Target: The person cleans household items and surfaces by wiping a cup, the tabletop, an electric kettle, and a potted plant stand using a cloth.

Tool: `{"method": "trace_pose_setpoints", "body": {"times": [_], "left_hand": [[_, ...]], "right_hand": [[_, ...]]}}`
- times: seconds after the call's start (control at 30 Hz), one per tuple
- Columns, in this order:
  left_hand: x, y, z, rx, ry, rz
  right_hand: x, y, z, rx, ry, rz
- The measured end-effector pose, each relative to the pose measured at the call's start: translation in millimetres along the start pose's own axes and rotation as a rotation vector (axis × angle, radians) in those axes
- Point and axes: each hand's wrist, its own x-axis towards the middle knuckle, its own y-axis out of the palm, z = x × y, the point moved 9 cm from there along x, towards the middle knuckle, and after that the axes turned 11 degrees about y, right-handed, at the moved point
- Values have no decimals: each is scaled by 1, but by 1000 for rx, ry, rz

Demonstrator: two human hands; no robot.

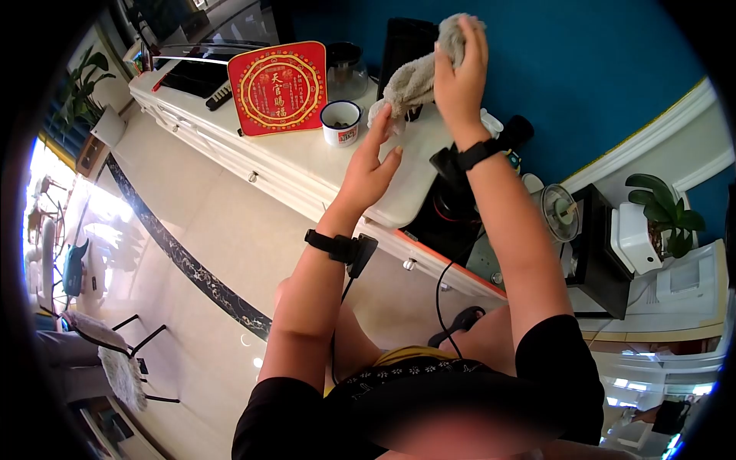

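A greyish-beige cloth [414, 83] is stretched and bunched at a slant between my two hands, above the white cabinet top. My left hand [370, 175] has its fingers at the lower end of the cloth, thumb apart. Higher up, my right hand [463, 84] is closed around the upper end, which pokes out above the fingers. Just left of the cloth stands a white enamel mug [340, 135] with a dark rim and dark contents I cannot make out. A red square board with gold Chinese characters [277, 88] leans beside the mug.
Behind the mug is a glass pot [349, 77]. A remote [218, 97] lies near the television. To the right are a clear glass lid [560, 212], a dark appliance [594, 253] and a potted plant [665, 222]. A black cable [438, 295] hangs by the cabinet front.
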Motion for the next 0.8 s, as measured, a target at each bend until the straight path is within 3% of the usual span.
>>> {"method": "trace_pose_setpoints", "body": {"times": [0.07, 0.1, 0.17, 0.27, 0.33, 0.37, 0.43, 0.57, 0.7, 0.8], "left_hand": [[3, 5, -5, -92, 51, -6], [5, 7, -6, -92, 50, -6], [8, 12, -5, -202, 28, 7], [13, 9, -9, -348, 31, -65], [15, 8, -7, -376, 33, -52], [15, 8, -7, -407, 34, -34], [15, 6, -5, -377, 28, -25], [11, 9, 1, -288, 3, 18], [9, 8, -3, -267, -16, 28], [9, 4, -3, -255, -25, 6]], "right_hand": [[27, 1, -12, -1, 50, -96], [52, 26, -12, -267, 128, 136], [68, 65, -48, -485, 129, 343], [69, 99, -73, -448, -20, 424], [39, 128, -55, -939, -213, 924], [38, 121, -8, -764, -272, 992], [42, 100, 42, -716, -166, 1028], [48, 87, 53, -697, 104, 1001], [44, 94, 34, -702, 192, 1025], [46, 88, 24, -780, 151, 852]]}}
